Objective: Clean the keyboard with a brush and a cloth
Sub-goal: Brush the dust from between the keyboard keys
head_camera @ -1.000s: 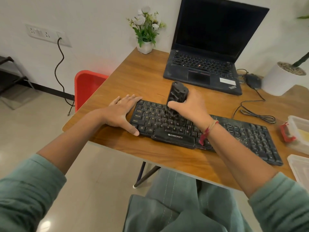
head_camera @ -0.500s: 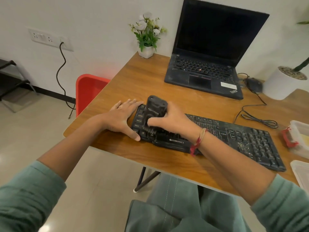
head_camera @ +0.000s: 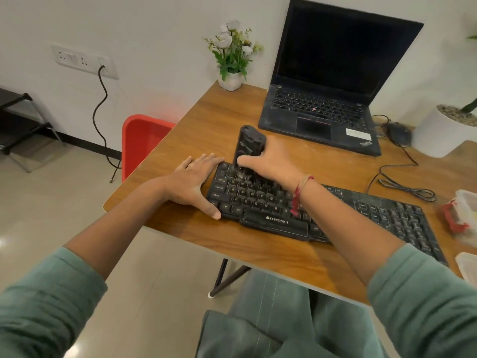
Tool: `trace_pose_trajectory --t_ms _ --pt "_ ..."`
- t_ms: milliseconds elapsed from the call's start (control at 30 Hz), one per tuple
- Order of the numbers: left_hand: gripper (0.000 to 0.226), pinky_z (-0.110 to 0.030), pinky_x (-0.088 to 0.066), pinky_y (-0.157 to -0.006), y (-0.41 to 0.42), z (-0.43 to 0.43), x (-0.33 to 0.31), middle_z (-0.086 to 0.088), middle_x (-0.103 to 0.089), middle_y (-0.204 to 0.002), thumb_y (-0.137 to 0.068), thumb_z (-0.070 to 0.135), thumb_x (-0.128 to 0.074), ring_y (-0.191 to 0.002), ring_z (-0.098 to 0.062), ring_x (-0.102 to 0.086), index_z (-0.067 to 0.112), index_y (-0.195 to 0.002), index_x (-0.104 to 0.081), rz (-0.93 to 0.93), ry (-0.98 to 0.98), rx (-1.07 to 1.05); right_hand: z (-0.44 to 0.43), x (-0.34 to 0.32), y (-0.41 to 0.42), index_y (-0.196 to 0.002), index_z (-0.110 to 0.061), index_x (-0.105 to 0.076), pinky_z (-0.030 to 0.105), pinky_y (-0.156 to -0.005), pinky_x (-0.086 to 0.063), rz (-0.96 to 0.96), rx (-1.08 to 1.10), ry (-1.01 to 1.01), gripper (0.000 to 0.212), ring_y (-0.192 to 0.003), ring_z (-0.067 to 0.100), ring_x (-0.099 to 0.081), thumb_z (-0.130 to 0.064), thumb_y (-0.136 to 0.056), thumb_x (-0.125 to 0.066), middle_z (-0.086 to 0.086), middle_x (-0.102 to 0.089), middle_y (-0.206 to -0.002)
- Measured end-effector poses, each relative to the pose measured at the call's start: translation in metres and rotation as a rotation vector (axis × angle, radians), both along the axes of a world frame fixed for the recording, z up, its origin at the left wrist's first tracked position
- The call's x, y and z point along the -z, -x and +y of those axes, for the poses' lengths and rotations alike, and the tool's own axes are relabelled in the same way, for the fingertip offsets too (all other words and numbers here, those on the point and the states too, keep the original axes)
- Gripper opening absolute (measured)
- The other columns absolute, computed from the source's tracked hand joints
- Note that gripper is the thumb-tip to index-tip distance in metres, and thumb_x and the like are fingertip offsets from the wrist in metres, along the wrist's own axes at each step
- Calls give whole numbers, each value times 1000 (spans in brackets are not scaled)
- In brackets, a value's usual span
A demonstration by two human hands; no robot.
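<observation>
soft, even indoor light; faint glare on the floor (head_camera: 5,241) near left; wide-angle bending at edges; slight motion blur.

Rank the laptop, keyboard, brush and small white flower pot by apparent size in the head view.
1. laptop
2. keyboard, partly hidden, so its full extent is unsure
3. brush
4. flower pot, which stands farther back, so it may only look smaller

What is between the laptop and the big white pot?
In the head view, a small dark device, probably a mouse, lies between the laptop and the white pot.
</observation>
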State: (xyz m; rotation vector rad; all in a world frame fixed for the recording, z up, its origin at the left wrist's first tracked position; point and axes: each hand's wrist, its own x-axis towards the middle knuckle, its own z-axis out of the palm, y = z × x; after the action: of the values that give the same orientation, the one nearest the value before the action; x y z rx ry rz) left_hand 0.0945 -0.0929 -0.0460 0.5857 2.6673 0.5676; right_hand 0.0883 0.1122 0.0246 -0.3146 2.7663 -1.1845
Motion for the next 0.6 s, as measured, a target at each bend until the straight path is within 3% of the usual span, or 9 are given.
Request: trace_pose_trajectory --t_ms 133,267,333,433,600 --pt "146 -46 12 -119 2 -1 1 7 -1 -163 -32 100 -51 -149 -13 7 32 -152 -3 23 10 37 -20 4 -22 -74 -13 -58 32 -57 -46 -69 -273 -31 20 -61 15 -56 -22 -73 -75 0 -59 -68" --pt "148 -41 14 -119 1 0 -1 4 2 -163 -32 94 -59 -148 -11 9 31 -152 3 -7 -6 -2 -13 -4 2 -74 -19 -53 33 -66 -54 -43 -55 42 22 -69 16 -58 -22 -75 -74 -2 -59 -73" --pt "145 -42 13 -119 0 0 -1 4 -1 -163 -35 91 -60 -148 -12 7 31 -151 1 7 -6 1 -18 -4 1 -70 -20 -50 30 -60 -50 -3 -80 20 25 -68 17 -57 -22 -74 -75 -3 -56 -69" --pt "140 -44 12 -119 1 -1 0 8 -8 -160 -36 92 -60 -148 -13 1 33 -150 -5 33 -28 20 -28 0 -10 -76 -20 -51 34 -67 -54 -100 -230 -4 24 -72 18 -60 -22 -76 -75 -1 -60 -76" --pt "145 -42 13 -119 1 -1 1 5 0 -162 -35 91 -63 -148 -12 6 32 -151 2 -3 -22 -14 -22 -6 13 -74 -22 -47 23 -58 -46 9 -65 -30 28 -71 14 -55 -26 -75 -75 -6 -54 -75"
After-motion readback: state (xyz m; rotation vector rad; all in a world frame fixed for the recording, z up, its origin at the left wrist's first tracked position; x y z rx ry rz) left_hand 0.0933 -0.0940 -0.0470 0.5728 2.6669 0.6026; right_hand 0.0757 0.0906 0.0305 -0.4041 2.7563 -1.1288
